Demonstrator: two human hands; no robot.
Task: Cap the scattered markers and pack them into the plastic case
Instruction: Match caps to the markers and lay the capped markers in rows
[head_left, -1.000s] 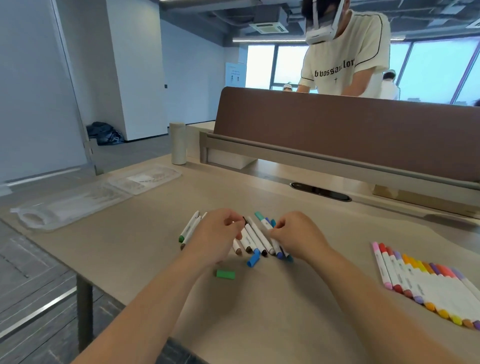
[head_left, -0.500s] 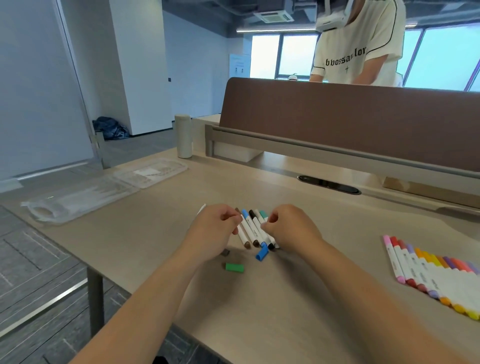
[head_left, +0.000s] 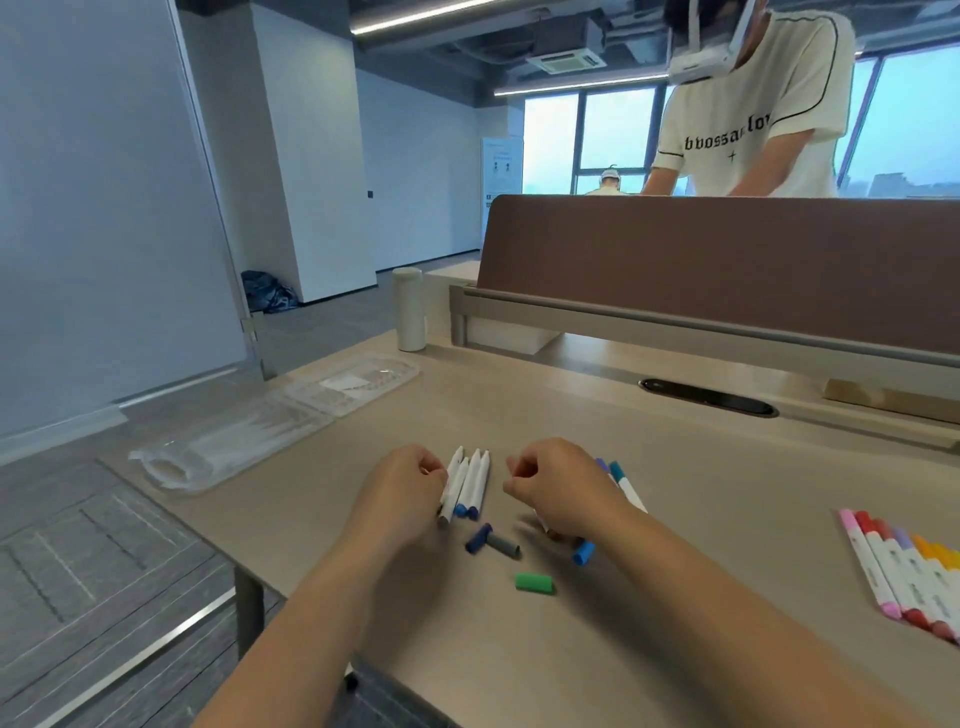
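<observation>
Head camera looks down on a pale desk (head_left: 571, 649) where both hands work close together. The left hand (head_left: 400, 499) has its fingers curled, and they pinch the nearest of the white markers (head_left: 470, 483), a small bunch of uncapped ones that lies side by side just to the right of this hand, with the tips pointing away from the person. The right hand (head_left: 561, 488) is also curled, knuckles up, and it lies over a second bunch of markers (head_left: 623, 480) which comes out from behind it on its right side; whether its fingers really grip something I cannot tell. Between the two hands and a little nearer to the person lie loose caps: a dark blue cap (head_left: 478, 538) touching a grey cap (head_left: 503, 545), and a green cap (head_left: 533, 582) alone, closer to the person. A light blue cap (head_left: 583, 553) lies just under the right wrist. Well to the right of the right hand a row of capped markers (head_left: 904, 577) lies neatly, pink and red first. The clear plastic case (head_left: 270, 431) lies open and flat, well apart from the left hand, to its far left near the desk edge. Beyond the case a pale cylinder bottle (head_left: 409, 309) stands upright, and behind the brown divider (head_left: 727, 260) another person (head_left: 753, 119) in a white shirt bends forward.
</observation>
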